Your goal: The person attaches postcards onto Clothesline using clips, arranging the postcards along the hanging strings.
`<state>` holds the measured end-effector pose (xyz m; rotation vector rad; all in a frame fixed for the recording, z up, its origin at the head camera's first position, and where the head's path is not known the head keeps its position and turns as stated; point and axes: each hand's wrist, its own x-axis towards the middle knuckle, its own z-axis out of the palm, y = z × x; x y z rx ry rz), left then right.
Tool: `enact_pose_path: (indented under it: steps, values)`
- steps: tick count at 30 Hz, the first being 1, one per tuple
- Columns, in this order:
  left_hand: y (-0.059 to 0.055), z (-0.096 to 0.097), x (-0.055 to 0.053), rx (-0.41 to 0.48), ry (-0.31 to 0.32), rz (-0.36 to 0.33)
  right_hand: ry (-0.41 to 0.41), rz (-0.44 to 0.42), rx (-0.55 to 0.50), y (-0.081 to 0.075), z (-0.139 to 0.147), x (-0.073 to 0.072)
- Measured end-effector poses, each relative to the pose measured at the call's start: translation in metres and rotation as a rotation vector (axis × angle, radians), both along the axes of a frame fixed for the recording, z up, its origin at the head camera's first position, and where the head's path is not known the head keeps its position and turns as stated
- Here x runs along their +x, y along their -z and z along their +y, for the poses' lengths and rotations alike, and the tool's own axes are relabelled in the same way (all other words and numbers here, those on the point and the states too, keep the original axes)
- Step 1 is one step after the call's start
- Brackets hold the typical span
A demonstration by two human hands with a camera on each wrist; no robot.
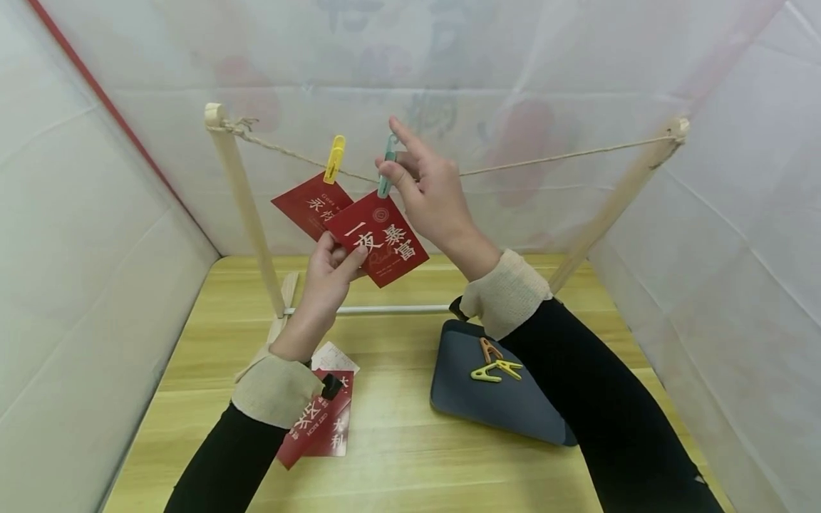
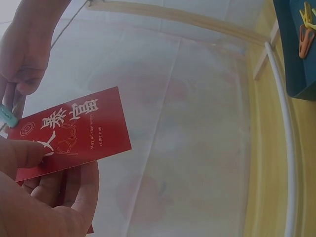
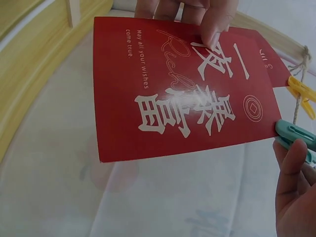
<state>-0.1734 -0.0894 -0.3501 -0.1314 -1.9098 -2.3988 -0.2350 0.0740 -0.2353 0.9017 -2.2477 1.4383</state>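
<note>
My left hand [image 1: 330, 274] pinches a red card [image 1: 378, 246] with white characters, thumb on its front and fingers behind. The card tilts, and its top corner meets a teal clothespin [image 1: 387, 171] at the rope. On that clothespin are the thumb and a finger of my right hand [image 1: 436, 189], while the index finger points upward. A second red card [image 1: 308, 203] hangs to the left from a yellow clothespin [image 1: 335, 160], partly covered by the first. In the right wrist view, the held card [image 3: 173, 98] shows its whole printed face, with the teal clothespin [image 3: 296, 132] at its corner.
The rope [image 1: 545, 160] spans two wooden posts [image 1: 240, 192], joined low down by a white rod [image 1: 391, 309]. Several red cards [image 1: 327, 427] lie under my left forearm. A dark grey tray [image 1: 474, 406] holds yellow and orange clothespins [image 1: 490, 370], partly behind my right sleeve.
</note>
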Motion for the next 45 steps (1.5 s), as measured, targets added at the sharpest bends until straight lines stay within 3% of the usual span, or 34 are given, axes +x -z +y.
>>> enact_pose_path:
  steps: [12, 22, 26, 32, 38, 45]
  values:
    - [0.0, -0.002, 0.001, 0.027, -0.016, 0.013, 0.075, 0.045, 0.05, 0.002, 0.004, 0.0]
    - [0.006, -0.006, 0.002, -0.011, -0.032, -0.054, 0.07, 0.027, 0.009, 0.0, 0.004, 0.001]
    - [0.01, -0.01, 0.001, -0.004, -0.017, -0.052, 0.072, 0.021, -0.015, -0.004, 0.005, 0.007]
    - [0.013, -0.015, 0.0, -0.029, -0.007, -0.039, 0.102, 0.044, -0.048, -0.017, 0.008, 0.026]
    - [0.018, -0.023, 0.008, -0.086, -0.018, -0.053, 0.138, 0.081, -0.068, -0.014, 0.023, 0.036]
    - [0.031, -0.042, 0.024, -0.135, -0.023, -0.071, 0.195, 0.187, -0.147, -0.003, 0.055, 0.047]
